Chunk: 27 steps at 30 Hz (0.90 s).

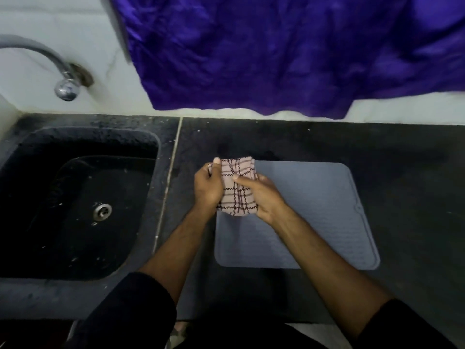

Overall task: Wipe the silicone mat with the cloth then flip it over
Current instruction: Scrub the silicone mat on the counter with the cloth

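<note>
At upper left of the frame, curved chrome tap [64, 90] mounted on pale wall, spout hanging over the sink. Below it, black speckled stone sink [22, 248] fills the left side; round metal drain [102, 211] near basin centre. Thin pale seam runs down between sink and the dark surface [402, 197].

Centre of frame: left hand [207, 188] grips the left edge of a bunched pink cloth with dark checked lines [237, 190], fingers curled round the fabric, thumb tip showing at the cloth's upper left corner. Right hand [261, 197] holds the cloth's right side, thumb pressed across its front, fingers wrapped behind. Cloth held between both hands over the upper left corner of the mat; whether it touches the mat cannot be told.

Centre right: grey ribbed rectangular silicone mat [314, 222] lies flat on the surface, rounded corners, partly covered by the right forearm. Dark sleeves at both lower corners.

Upper right: wrinkled purple fabric [276, 51] hangs down the wall, hem near the surface's back edge.
</note>
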### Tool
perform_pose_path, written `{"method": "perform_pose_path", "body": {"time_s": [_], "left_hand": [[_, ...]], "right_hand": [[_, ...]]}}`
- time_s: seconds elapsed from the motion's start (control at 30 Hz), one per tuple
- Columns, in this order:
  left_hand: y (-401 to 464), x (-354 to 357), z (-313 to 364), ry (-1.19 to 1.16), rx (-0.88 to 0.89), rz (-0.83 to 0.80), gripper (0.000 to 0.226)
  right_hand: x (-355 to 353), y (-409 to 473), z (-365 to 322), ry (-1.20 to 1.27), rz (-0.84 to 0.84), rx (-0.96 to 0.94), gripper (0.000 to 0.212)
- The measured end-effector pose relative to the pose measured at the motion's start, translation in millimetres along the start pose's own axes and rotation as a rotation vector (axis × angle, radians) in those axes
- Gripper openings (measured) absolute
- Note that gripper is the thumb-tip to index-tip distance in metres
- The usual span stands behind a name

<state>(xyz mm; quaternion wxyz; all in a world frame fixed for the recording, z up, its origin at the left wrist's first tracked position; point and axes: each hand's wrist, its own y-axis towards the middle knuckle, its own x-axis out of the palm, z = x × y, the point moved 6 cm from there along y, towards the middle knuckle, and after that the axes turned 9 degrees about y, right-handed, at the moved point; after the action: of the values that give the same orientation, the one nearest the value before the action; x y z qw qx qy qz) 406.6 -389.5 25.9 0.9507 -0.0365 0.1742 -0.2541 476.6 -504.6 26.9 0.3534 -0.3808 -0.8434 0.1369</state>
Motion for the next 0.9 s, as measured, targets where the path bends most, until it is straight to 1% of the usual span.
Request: {"method": "perform_pose_path", "body": {"time_s": [0.07, 0.13, 0.2, 0.23, 0.27, 0.3, 0.33, 0.37, 0.4, 0.43, 0.5, 0.57, 0.63, 0.67, 0.7, 0.8, 0.87, 0.9], "left_hand": [[-10, 26, 2, -0.098, -0.080, -0.044, 0.037], [-21, 49, 2, -0.160, -0.164, -0.106, 0.037], [-27, 69, -2, -0.129, -0.213, -0.126, 0.042], [-29, 77, -3, -0.084, -0.202, -0.117, 0.045], [-29, 82, -4, -0.014, -0.154, -0.106, 0.047], [-30, 89, -2, 0.092, -0.058, -0.116, 0.043], [-33, 96, 2, 0.239, 0.077, -0.153, 0.035], [-37, 105, 5, 0.406, 0.226, -0.227, 0.026], [-44, 117, 6, 0.565, 0.359, -0.330, 0.023], [-51, 129, 4, 0.723, 0.459, -0.441, 0.034], [-65, 148, -4, 0.994, 0.546, -0.622, 0.068], [-74, 162, -10, 1.184, 0.534, -0.743, 0.093], [-78, 172, -18, 1.293, 0.501, -0.829, 0.109], [-79, 176, -21, 1.319, 0.485, -0.858, 0.113], [-78, 179, -24, 1.327, 0.465, -0.879, 0.117], [-75, 181, -28, 1.327, 0.406, -0.913, 0.124], [-74, 182, -29, 1.341, 0.384, -0.927, 0.127], [-75, 183, -28, 1.354, 0.379, -0.932, 0.128]], "right_hand": [[-25, -6, -9, 0.034, 0.069, -0.040, 0.029], [-47, -11, -17, 0.046, 0.101, -0.046, 0.027], [-73, -14, -24, 0.039, 0.132, -0.035, 0.026], [-87, -15, -27, 0.052, 0.154, -0.026, 0.028], [-101, -17, -31, 0.080, 0.178, -0.017, 0.030], [-117, -18, -36, 0.112, 0.208, -0.018, 0.033], [-134, -20, -44, 0.138, 0.235, -0.029, 0.035], [-149, -22, -52, 0.139, 0.258, -0.048, 0.036], [-166, -24, -62, 0.111, 0.290, -0.084, 0.037], [-179, -26, -73, 0.048, 0.337, -0.139, 0.035], [-204, -31, -99, -0.167, 0.461, -0.308, 0.026], [-213, -35, -124, -0.442, 0.524, -0.466, 0.023], [-216, -32, -141, -0.696, 0.525, -0.573, 0.022], [-218, -25, -145, -0.833, 0.498, -0.585, 0.021], [-218, -16, -146, -0.989, 0.460, -0.551, 0.020], [-219, 14, -129, -1.409, 0.333, -0.362, 0.033], [-216, 24, -111, -1.576, 0.232, -0.370, 0.042], [-214, 25, -104, -1.636, 0.214, -0.396, 0.047]]}}
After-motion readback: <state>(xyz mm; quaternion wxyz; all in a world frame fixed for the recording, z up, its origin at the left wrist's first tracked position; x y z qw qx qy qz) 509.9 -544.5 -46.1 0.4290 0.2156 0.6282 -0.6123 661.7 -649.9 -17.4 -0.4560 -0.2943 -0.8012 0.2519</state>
